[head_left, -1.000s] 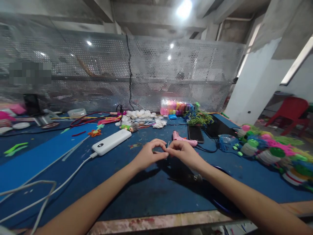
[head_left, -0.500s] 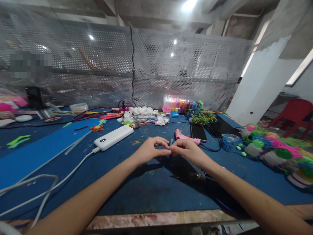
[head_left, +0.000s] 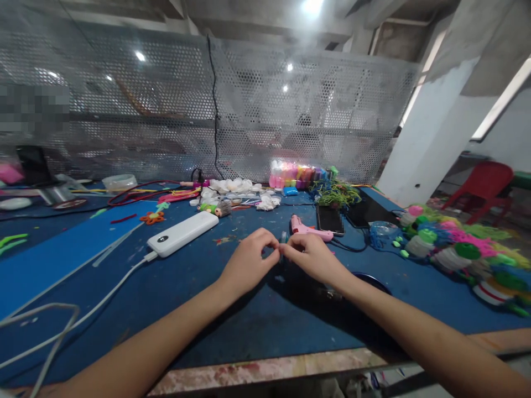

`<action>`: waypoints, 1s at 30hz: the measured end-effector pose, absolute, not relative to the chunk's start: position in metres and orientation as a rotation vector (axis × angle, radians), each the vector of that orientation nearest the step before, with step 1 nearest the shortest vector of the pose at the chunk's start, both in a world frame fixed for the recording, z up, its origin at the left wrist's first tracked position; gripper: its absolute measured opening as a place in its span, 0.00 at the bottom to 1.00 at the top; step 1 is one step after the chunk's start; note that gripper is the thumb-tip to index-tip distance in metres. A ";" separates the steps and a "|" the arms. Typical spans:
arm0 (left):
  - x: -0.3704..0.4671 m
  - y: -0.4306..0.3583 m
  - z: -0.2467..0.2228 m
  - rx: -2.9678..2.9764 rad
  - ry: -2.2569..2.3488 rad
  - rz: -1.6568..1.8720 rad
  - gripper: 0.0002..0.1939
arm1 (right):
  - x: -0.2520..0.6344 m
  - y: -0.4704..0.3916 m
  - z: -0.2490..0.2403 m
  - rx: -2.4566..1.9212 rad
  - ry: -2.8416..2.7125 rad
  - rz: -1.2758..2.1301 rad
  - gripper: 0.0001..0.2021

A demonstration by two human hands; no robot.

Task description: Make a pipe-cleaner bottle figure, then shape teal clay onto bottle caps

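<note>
Above the middle of the blue table, my left hand [head_left: 251, 257] and my right hand [head_left: 311, 257] meet at the fingertips. Both are pinched around a small, clear, bluish piece [head_left: 284, 237] that sticks up between them; its exact shape is too small to tell. Just beyond my right hand lies a pink glue gun [head_left: 309, 228]. A white power bank [head_left: 182, 235] with a cable is to the left of my left hand. Beneath my right forearm, a dark tool with blue handles [head_left: 371, 281] is partly hidden.
A phone [head_left: 331, 220] and a dark tablet [head_left: 369, 208] lie behind the glue gun. Yarn-topped bottles [head_left: 456, 257] line the right side. White pieces [head_left: 236, 187] and coloured packets [head_left: 298, 176] sit at the back. An orange pipe-cleaner flower [head_left: 152, 218] lies on a blue sheet [head_left: 62, 257].
The whole view has shifted, so the table items appear farther left. Both hands stay together, with my left fingers curled more tightly.
</note>
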State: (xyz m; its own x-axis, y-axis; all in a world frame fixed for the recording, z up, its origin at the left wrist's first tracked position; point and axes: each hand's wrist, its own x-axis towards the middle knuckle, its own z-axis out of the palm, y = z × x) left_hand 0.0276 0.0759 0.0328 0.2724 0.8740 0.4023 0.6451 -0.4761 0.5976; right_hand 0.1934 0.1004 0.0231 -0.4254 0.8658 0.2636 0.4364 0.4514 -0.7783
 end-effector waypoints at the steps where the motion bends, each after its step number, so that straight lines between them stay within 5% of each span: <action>1: 0.028 0.075 0.032 2.260 1.418 1.001 0.05 | 0.194 0.100 0.023 -1.110 -2.039 0.839 0.17; 17: 0.045 0.098 0.037 2.512 1.530 0.802 0.05 | 0.196 0.119 0.019 -1.079 -1.824 1.017 0.17; 25: 0.061 0.089 0.063 2.974 1.467 0.630 0.06 | 0.201 0.110 0.043 -0.864 -1.057 1.943 0.20; 30: 0.042 0.089 0.051 2.972 1.542 0.802 0.12 | 0.200 0.111 0.044 -0.992 -0.879 1.913 0.08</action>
